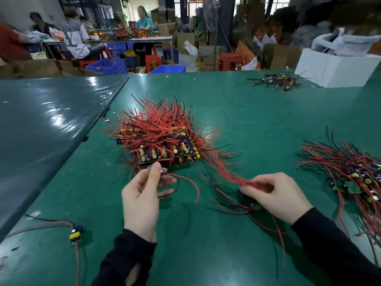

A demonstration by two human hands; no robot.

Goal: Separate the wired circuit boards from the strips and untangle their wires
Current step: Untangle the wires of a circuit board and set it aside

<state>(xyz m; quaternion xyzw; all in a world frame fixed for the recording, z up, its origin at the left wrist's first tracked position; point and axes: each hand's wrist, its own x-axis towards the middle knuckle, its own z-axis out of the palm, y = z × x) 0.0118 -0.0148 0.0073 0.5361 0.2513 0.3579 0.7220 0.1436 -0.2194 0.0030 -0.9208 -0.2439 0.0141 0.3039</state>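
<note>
Black long sleeves [329, 240] are worn to both wrists; the hands [142, 201] are left bare, ungloved.

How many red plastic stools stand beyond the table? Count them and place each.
3 clearly: one stool just left of centre, one further right by the cardboard boxes, one beside the seated person. Others may be hidden behind crates.

Small electronics assembly workshop. Green-covered workbench [257, 112] carrying heaps of wired circuit boards [162, 139], workers sitting at a far table [132, 39] on the left, cardboard boxes [185, 39] and blue crates [107, 66] piling up behind.
</note>
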